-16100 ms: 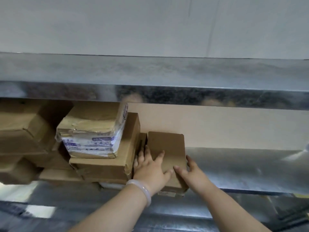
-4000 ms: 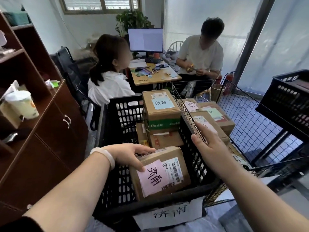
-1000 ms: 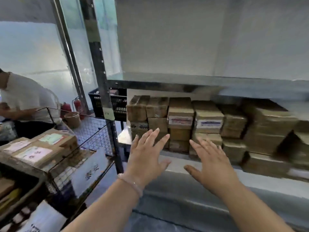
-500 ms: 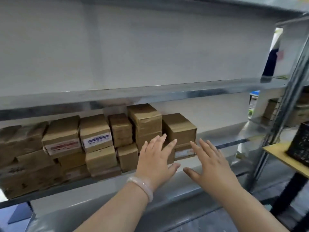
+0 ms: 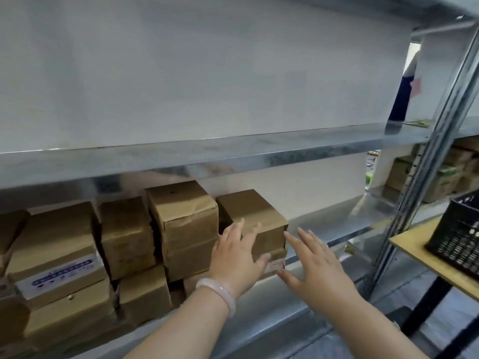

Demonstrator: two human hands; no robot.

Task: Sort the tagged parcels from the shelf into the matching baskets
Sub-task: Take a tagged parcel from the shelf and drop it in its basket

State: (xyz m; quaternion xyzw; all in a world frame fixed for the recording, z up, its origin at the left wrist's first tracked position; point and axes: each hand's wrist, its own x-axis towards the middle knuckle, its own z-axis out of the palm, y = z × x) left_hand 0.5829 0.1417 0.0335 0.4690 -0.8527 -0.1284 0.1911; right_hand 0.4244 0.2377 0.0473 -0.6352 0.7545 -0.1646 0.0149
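Several brown cardboard parcels are stacked on a metal shelf [image 5: 350, 224]. The rightmost parcel [image 5: 261, 218] sits on top of a flatter box at the end of the row. My left hand [image 5: 237, 255], with a pale bangle on the wrist, lies with straight fingers against that parcel's front face. My right hand [image 5: 315, 268] is spread open just right of the parcel's corner, its fingertips close to the edge; contact is unclear. Neither hand holds anything. No tags show on the faces turned to me.
A taller parcel [image 5: 186, 218] stands left of the end one, with more stacks further left, one bearing a white label [image 5: 61, 277]. A steel upright [image 5: 430, 161] stands at right. A black crate [image 5: 458, 234] rests on a yellow table. The upper shelf [image 5: 233, 151] overhangs.
Both hands have reached closer to the rightmost parcel; the left now lies on its front. The view has moved nearer to the shelf.
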